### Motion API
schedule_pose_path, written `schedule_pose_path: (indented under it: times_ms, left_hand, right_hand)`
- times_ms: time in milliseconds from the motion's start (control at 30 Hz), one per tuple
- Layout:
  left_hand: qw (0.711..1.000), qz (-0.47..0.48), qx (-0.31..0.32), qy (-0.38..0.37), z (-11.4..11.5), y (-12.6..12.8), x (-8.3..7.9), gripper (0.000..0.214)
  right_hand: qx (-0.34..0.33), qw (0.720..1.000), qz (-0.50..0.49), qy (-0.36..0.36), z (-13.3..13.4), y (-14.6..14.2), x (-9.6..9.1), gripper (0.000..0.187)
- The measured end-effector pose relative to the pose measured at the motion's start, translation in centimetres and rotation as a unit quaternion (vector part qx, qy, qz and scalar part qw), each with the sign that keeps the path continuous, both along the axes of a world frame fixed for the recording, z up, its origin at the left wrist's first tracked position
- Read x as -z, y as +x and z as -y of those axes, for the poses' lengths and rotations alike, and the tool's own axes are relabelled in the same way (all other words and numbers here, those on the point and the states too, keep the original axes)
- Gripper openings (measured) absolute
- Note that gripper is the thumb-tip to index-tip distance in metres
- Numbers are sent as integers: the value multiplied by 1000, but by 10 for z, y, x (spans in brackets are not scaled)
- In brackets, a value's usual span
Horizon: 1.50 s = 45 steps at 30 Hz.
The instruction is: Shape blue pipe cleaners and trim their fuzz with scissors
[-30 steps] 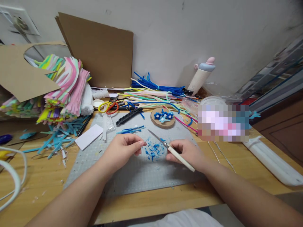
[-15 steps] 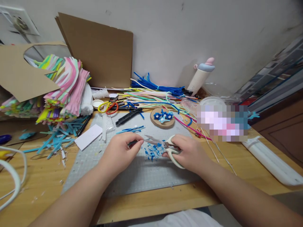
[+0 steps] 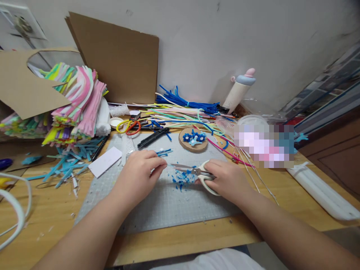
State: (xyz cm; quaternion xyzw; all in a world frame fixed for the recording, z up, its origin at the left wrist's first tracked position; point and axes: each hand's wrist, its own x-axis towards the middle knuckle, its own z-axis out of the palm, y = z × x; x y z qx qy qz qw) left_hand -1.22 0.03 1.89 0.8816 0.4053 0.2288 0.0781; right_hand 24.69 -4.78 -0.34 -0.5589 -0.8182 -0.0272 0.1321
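My right hand [image 3: 225,178] grips white-handled scissors [image 3: 194,171] over a grey cutting mat [image 3: 168,202], blades pointing left toward my left hand [image 3: 140,172]. My left hand is pinched shut on something small and thin at the blade tips; I cannot make it out. A heap of blue trimmings [image 3: 182,179] lies on the mat under the blades. Behind it a round wooden disc [image 3: 193,141] carries small blue flowers.
Stacks of coloured pipe cleaners [image 3: 75,105] and loose blue pieces [image 3: 67,161] fill the left. Long pipe cleaners [image 3: 180,110], a black cutter [image 3: 153,137], a white card [image 3: 105,162], cardboard sheets [image 3: 120,60], a bottle [image 3: 239,92] and thin wires [image 3: 253,172] lie around.
My right hand turned the scissors from upright to flat, blades pointing left, and brought them to my left hand's fingertips. Both hands shifted slightly away from me.
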Motion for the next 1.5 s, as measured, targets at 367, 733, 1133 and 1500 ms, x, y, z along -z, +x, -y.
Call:
schedule_pose_path:
  times_ms: [367,733,1133,1500]
  left_hand:
    - [998,14,1,-63,2,1,-5,18]
    - [991,46,-1,-124,3,2,-8,21]
    - [974,78,-44,-210,4,2,-11,23]
    - [943,130,-67,-298,3,2,-11,23]
  right_hand:
    - [-7,1000,20,6,0,2,3,26]
    - [-11,999,38,-3,1,1,0,23]
    - [-12,999,1,-35,2,1,1,30]
    - [-33,999,-16,-27,1,-1,-3,27]
